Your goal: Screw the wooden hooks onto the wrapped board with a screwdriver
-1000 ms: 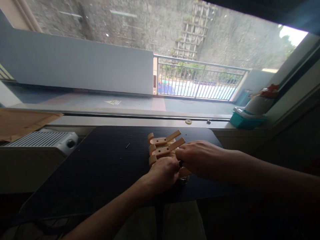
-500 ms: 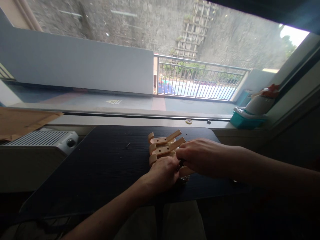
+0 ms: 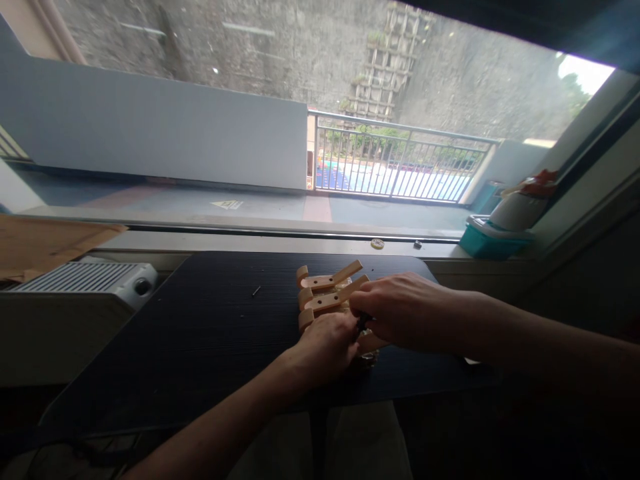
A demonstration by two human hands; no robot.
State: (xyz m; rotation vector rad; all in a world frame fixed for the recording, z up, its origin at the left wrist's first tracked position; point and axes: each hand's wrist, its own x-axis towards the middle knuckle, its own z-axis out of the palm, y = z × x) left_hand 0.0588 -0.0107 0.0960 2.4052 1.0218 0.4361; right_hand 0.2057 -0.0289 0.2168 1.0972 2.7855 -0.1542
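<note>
On the dark table lie several pale wooden hooks [image 3: 326,301], side by side, each with an upturned left end, dark holes in its flat part and a slanting right arm. My left hand [image 3: 330,340] is closed over the nearest wooden hook, hiding much of it. Against its fingertips, my right hand [image 3: 395,307] is closed on a small dark object [image 3: 363,323], mostly hidden, whose kind I cannot make out. Something clear and shiny, like plastic wrap [image 3: 369,359], shows under the nearest hook's arm.
A thin dark pin-like piece [image 3: 257,291] lies on the table [image 3: 200,333], left of the hooks. On the windowsill sit a roll of tape [image 3: 377,244], a small dark item [image 3: 417,245] and a teal box [image 3: 493,240]. A white radiator [image 3: 95,280] stands left, beside cardboard [image 3: 50,243].
My right hand has shifted very slightly to the left and turned a little around the small dark object. My left hand and the hooks look unmoved.
</note>
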